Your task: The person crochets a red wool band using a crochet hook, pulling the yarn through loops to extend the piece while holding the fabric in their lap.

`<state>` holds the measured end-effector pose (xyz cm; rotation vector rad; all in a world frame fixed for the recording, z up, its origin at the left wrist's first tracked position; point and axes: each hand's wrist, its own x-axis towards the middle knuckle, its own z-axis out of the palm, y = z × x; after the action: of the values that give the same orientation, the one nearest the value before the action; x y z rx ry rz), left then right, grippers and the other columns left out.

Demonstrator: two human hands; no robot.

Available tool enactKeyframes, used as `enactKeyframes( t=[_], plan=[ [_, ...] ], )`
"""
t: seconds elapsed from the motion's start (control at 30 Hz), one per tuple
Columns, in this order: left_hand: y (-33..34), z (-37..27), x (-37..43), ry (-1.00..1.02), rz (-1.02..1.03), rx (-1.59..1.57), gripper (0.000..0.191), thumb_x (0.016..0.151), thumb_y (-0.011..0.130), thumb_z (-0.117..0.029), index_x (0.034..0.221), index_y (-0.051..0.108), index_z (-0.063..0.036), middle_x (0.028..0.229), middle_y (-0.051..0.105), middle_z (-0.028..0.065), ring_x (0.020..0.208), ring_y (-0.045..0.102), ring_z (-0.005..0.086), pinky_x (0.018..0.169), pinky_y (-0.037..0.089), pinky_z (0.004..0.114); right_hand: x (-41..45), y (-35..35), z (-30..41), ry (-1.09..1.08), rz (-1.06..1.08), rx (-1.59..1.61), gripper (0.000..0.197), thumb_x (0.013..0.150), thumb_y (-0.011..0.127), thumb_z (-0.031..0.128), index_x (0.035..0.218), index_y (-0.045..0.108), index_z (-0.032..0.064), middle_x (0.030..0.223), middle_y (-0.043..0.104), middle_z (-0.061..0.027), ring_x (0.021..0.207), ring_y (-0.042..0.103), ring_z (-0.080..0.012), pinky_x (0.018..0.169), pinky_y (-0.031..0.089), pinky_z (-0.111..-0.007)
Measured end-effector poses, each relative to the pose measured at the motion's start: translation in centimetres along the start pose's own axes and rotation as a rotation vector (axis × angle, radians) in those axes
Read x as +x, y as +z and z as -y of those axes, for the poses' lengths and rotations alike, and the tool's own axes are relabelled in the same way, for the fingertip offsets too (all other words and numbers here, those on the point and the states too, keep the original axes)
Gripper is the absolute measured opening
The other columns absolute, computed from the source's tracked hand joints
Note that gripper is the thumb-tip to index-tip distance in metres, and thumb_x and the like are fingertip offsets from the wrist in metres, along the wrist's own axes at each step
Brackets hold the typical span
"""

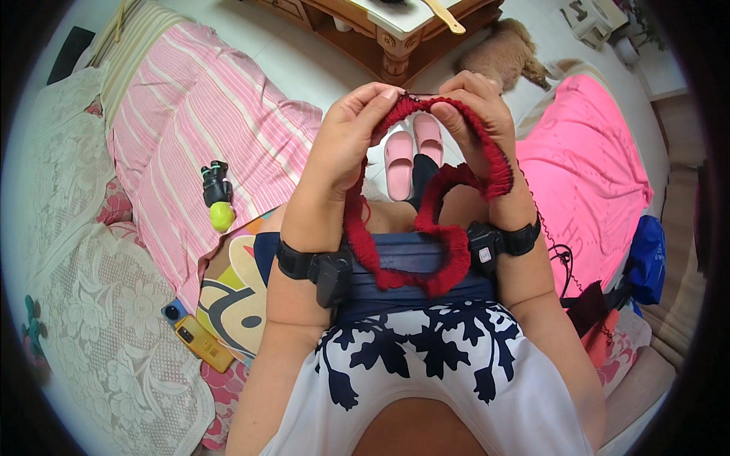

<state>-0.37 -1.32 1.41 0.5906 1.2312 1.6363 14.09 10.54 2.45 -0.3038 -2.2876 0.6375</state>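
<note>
A long, narrow strip of red crochet or knitted work [365, 251] with a dark edge hangs in a loop over the lap. My left hand [362, 122] pinches its upper edge between thumb and fingers. With my right hand [476, 114] I hold another stretch of the strip, which drapes over that wrist. Between the fingertips runs a thin dark line, and whether it is yarn or a hook I cannot tell. Dark yarn [539, 219] trails down beside my right forearm. Each forearm wears a black strap with a small device.
A wooden table [399, 40] stands ahead, with a curly-haired dog [502, 51] lying beside it. Pink slippers [398, 165] are on the floor. At left lie a striped pink cloth [199, 97], a black-and-green toy [217, 194] and a yellow phone [202, 345]; pink fabric [582, 171] is at right.
</note>
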Motion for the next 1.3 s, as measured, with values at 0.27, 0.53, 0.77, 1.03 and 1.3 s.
enactKeyframes(
  t=[0.27, 0.53, 0.77, 1.03, 1.3],
  plan=[
    [-0.7, 0.1, 0.4, -0.009, 0.018, -0.004, 0.012, 0.087, 0.065, -0.016, 0.092, 0.061, -0.0054, 0.075, 0.058, -0.0025, 0.055, 0.041, 0.0013, 0.048, 0.029, 0.016, 0.0, -0.5, 0.0, 0.035, 0.113, 0.23, 0.022, 0.088, 0.061, 0.02, 0.098, 0.066, 0.0015, 0.09, 0.058, -0.0098, 0.084, 0.057, -0.023, 0.075, 0.044, -0.031],
    [0.7, 1.4, 0.4, 0.108, -0.025, -0.003, 0.012, 0.084, 0.067, -0.007, 0.092, 0.059, -0.0027, 0.077, 0.062, 0.001, 0.07, 0.056, 0.0055, 0.064, 0.046, 0.017, 0.1, 1.3, -0.4, 0.032, -0.014, 0.151, 0.024, 0.077, 0.071, 0.017, 0.095, 0.061, 0.0059, 0.089, 0.062, -0.0057, 0.078, 0.06, -0.0239, 0.068, 0.045, -0.032],
    [0.0, 1.6, 0.5, -0.021, 0.038, -0.29, 0.014, 0.086, 0.065, -0.01, 0.095, 0.056, -0.0055, 0.08, 0.061, 0.001, 0.059, 0.048, 0.0032, 0.05, 0.036, 0.017, 0.2, 1.3, -0.6, -0.193, -0.089, -0.124, 0.025, 0.072, 0.073, 0.022, 0.093, 0.066, 0.0104, 0.085, 0.062, -0.0016, 0.077, 0.06, -0.0197, 0.065, 0.042, -0.031],
    [0.6, 2.0, 0.3, -0.048, -0.003, -0.478, 0.01, 0.089, 0.06, -0.009, 0.097, 0.054, -0.0063, 0.076, 0.057, -0.0003, 0.057, 0.046, 0.005, 0.05, 0.035, 0.019, -0.1, 2.2, 0.4, -0.146, -0.134, -0.197, 0.026, 0.078, 0.068, 0.023, 0.098, 0.064, 0.0082, 0.088, 0.062, -0.0043, 0.078, 0.06, -0.0206, 0.068, 0.041, -0.03],
    [1.5, 1.4, -0.4, 0.027, 0.061, -0.148, 0.015, 0.087, 0.063, -0.007, 0.099, 0.06, 0.0007, 0.084, 0.063, 0.0038, 0.079, 0.06, 0.0091, 0.074, 0.048, 0.022, -0.5, 2.3, 0.0, 0.303, 0.18, 0.248, 0.037, 0.081, 0.069, 0.027, 0.107, 0.054, 0.0056, 0.089, 0.06, -0.0139, 0.085, 0.059, -0.0322, 0.074, 0.046, -0.036]
  ],
)
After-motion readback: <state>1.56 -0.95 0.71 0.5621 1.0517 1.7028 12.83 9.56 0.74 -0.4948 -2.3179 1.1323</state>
